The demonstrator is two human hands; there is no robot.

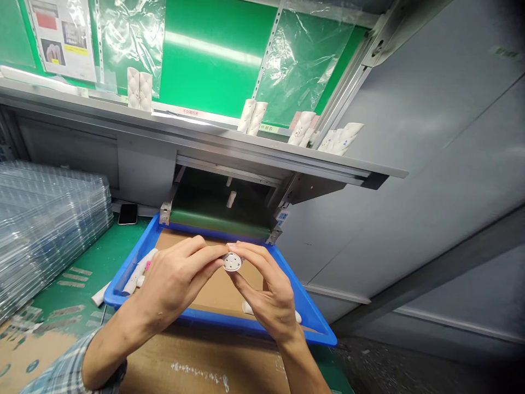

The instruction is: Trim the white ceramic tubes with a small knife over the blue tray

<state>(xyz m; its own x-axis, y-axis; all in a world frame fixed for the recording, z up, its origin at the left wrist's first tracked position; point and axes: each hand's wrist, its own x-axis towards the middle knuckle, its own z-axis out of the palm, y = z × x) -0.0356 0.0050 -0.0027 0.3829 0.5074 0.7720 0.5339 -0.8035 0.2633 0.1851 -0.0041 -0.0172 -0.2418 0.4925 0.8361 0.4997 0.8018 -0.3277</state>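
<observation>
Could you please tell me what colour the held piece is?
The held piece is white, with small dark holes; the head view shows it.

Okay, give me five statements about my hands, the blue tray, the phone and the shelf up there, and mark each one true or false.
1. The left hand and right hand both hold one white piece. True.
2. The white piece's end facing the camera has no holes. False: it has several small holes.
3. The phone lies inside the blue tray. False: it lies outside, on the green table.
4. A clear plastic stack is left of the blue tray. True.
5. The shelf holds one white cylinder. False: it holds several.
</observation>
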